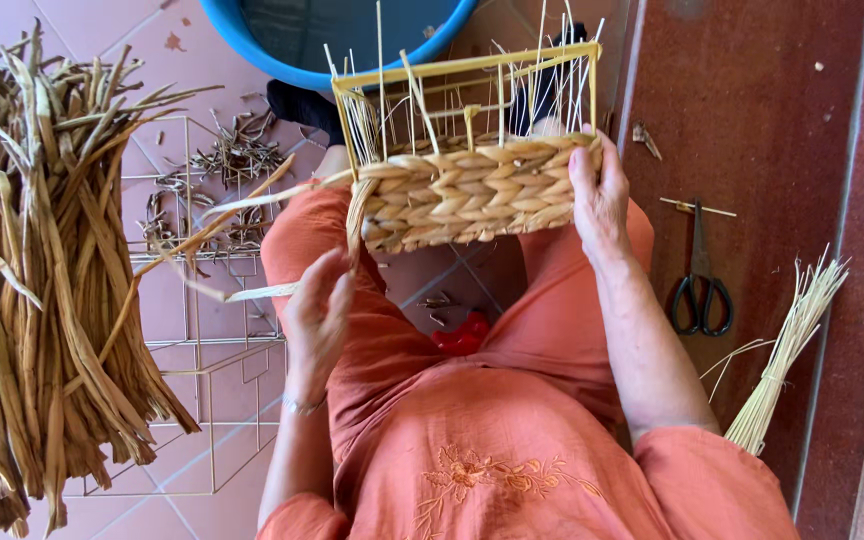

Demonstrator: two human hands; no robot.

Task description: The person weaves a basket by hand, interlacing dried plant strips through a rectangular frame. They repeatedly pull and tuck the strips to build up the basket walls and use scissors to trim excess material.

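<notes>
head view: right hand [600, 200] grip clasps basket [467, 195]; left hand [317, 310] pinches strand [252, 292]; scissors [700, 285] beside.

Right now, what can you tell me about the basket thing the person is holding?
The basket is half made: a yellow wire frame with thick braided bands of dried straw-coloured fibre woven around its lower part. Thin pale stalks stick up through the bare upper frame. It sits tipped on its side above the person's lap. The right hand grips its right end, and the left hand pulls a loose fibre strand that runs from its left corner.
</notes>
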